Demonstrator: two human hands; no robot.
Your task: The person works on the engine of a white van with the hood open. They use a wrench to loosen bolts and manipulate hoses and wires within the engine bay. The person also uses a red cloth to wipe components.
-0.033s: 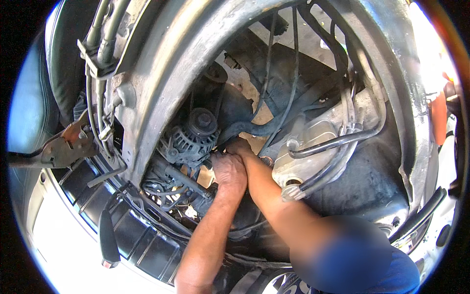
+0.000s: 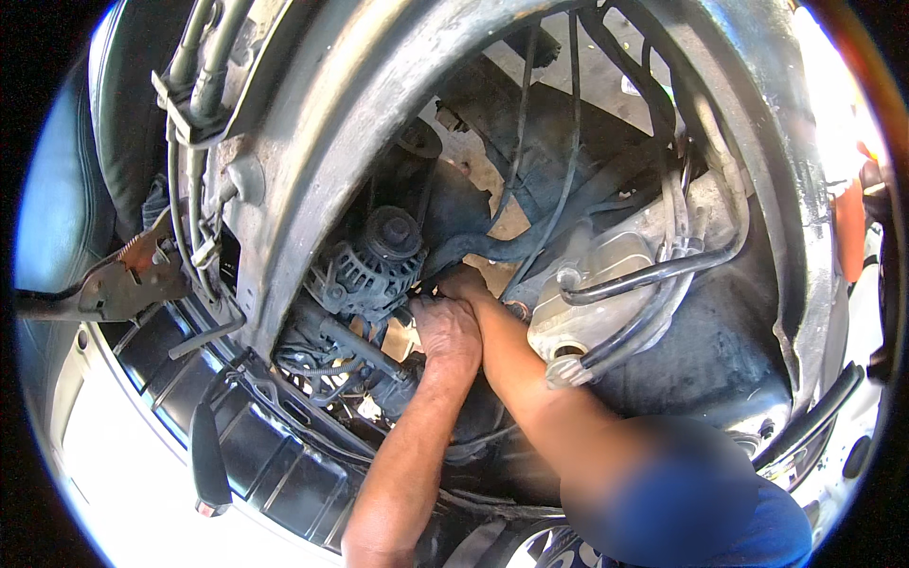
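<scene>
Deep in a vehicle's engine opening, my two hands meet beside an alternator (image 2: 365,279) with a round pulley (image 2: 393,234). Its finned housing is just left of my fingers. My left hand (image 2: 447,333) is closed, fingers curled at the alternator's lower right side. Just beyond it my right hand (image 2: 461,282) is bent closed near a dark hose (image 2: 492,248), its wrist against the left hand. Whatever the fingers grip is hidden beneath them. My right forearm crosses in from the lower right, where a blurred patch covers part of the arm and blue sleeve.
A cloudy plastic tank (image 2: 592,298) stands right of my right forearm, with a black bent hose (image 2: 653,277) across it. Thin cables hang above my hands. A curved metal frame (image 2: 312,123) surrounds the opening. At left are a lever (image 2: 208,464) and a rusty bracket (image 2: 133,279).
My left hand and forearm have shifted very slightly to the right. My right hand stays in nearly the same place, and the parts around look unchanged.
</scene>
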